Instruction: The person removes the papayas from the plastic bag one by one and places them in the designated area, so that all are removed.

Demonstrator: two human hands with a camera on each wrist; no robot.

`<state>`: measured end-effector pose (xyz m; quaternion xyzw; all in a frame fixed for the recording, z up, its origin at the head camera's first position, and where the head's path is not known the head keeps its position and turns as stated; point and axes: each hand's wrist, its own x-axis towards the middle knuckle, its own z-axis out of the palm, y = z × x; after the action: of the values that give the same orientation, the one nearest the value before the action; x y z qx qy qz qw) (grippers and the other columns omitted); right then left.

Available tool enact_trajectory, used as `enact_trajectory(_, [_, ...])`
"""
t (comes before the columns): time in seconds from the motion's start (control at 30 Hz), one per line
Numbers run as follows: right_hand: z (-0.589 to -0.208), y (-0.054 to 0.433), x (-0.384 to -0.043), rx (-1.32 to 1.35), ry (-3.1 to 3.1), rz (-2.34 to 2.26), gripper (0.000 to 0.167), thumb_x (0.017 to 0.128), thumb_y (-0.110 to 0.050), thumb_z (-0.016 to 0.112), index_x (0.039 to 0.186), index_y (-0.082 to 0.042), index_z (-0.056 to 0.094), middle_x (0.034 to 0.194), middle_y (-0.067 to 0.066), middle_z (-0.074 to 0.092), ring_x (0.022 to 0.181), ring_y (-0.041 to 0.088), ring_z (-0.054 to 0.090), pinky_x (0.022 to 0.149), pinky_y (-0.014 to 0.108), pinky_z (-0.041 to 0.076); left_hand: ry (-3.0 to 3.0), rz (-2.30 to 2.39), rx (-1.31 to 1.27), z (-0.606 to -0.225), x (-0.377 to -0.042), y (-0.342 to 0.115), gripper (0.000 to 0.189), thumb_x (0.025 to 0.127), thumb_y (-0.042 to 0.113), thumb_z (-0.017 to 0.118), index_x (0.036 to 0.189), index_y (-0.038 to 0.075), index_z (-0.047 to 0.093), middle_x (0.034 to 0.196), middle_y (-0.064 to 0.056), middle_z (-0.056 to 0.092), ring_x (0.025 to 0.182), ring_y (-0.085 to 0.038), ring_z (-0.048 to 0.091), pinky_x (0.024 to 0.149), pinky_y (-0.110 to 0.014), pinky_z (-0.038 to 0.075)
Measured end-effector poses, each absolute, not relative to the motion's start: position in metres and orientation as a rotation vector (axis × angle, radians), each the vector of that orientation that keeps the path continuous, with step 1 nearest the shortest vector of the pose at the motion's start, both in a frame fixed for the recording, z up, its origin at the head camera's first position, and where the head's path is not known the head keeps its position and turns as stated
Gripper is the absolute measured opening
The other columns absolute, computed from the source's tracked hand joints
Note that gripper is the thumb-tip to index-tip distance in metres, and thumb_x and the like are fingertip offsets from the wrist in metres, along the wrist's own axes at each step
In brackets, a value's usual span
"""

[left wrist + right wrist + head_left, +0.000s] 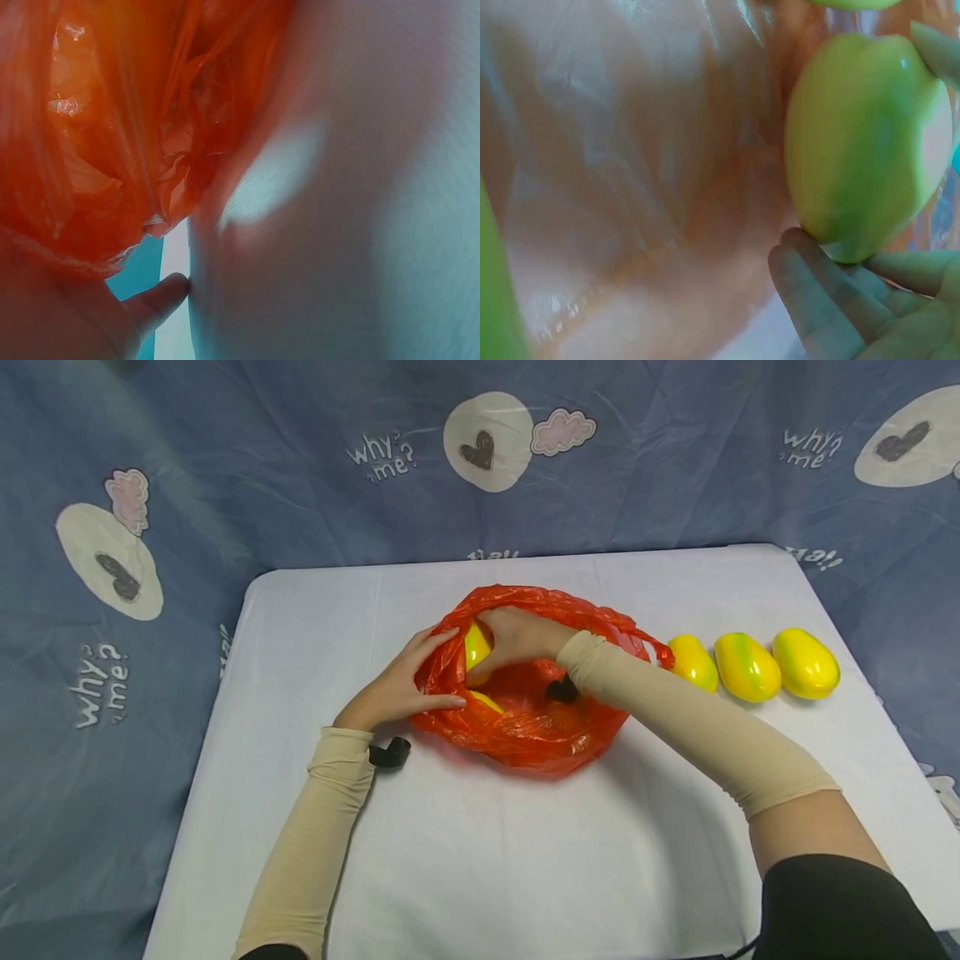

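Note:
A red plastic bag (551,747) sits on the white table with its mouth facing up. At its left side my left hand (392,693) holds the rim, thumb and index finger spread over the edge. The left wrist view shows the bag's crumpled red side (97,150) above that hand. My right hand (521,639) reaches into the bag and grips a yellow-green mango (866,146) near the left inner wall, fingers at one end and thumb at the other. A second mango (487,701) shows partly beside it, mostly hidden by the bag.
Three more mangoes stand in a row right of the bag: the nearest mango (693,662), a middle mango (747,667) and an outer mango (806,662). The white table (525,868) ends at a blue printed cloth (300,460) behind.

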<state>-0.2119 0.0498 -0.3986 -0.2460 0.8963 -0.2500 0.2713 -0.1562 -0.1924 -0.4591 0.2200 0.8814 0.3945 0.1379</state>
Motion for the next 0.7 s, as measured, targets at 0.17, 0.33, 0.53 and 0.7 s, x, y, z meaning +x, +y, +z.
enact_trajectory(0.17, [-0.392,0.056,-0.214,-0.688,2.387,-0.689,0.072,0.072,-0.059,0.088,0.122,-0.016,0.057,0.109,0.000,0.066,0.100,0.019,0.062,0.086,0.030,0.059,2.544,1.135,0.632,-0.458,-0.156,-0.192,0.103,0.076,0.060,0.086,0.159,0.050,0.026,0.171,0.005,0.019,0.157,-0.027,0.026,0.120,-0.065,0.035])
enact_trajectory(0.33, [-0.385,0.063,-0.215,-0.696,2.374,-0.684,0.077,0.073,-0.059,0.088,0.128,-0.014,0.057,0.112,0.000,0.065,0.104,0.019,0.061,0.090,0.033,0.057,2.536,1.139,0.623,-0.459,-0.157,-0.193,0.103,0.076,0.060,0.085,0.160,0.048,0.026,0.171,0.005,0.019,0.157,-0.027,0.026,0.120,-0.065,0.035])
enact_trajectory(0.53, [-0.378,0.073,-0.218,-0.734,2.363,-0.656,0.091,0.073,-0.062,0.087,0.143,-0.014,0.052,0.123,-0.002,0.064,0.113,0.018,0.059,0.099,0.035,0.056,2.531,1.132,0.620,-0.459,-0.157,-0.193,0.102,0.076,0.062,0.084,0.159,0.050,0.026,0.171,0.003,0.019,0.157,-0.029,0.027,0.119,-0.066,0.036])
enact_trajectory(0.7, [-0.370,0.079,-0.217,-0.747,2.354,-0.636,0.102,0.073,-0.062,0.086,0.152,-0.013,0.046,0.138,0.001,0.059,0.122,0.019,0.056,0.106,0.039,0.054,2.536,1.130,0.629,-0.460,-0.158,-0.194,0.102,0.076,0.062,0.084,0.159,0.052,0.026,0.171,0.003,0.019,0.157,-0.029,0.026,0.119,-0.067,0.035])
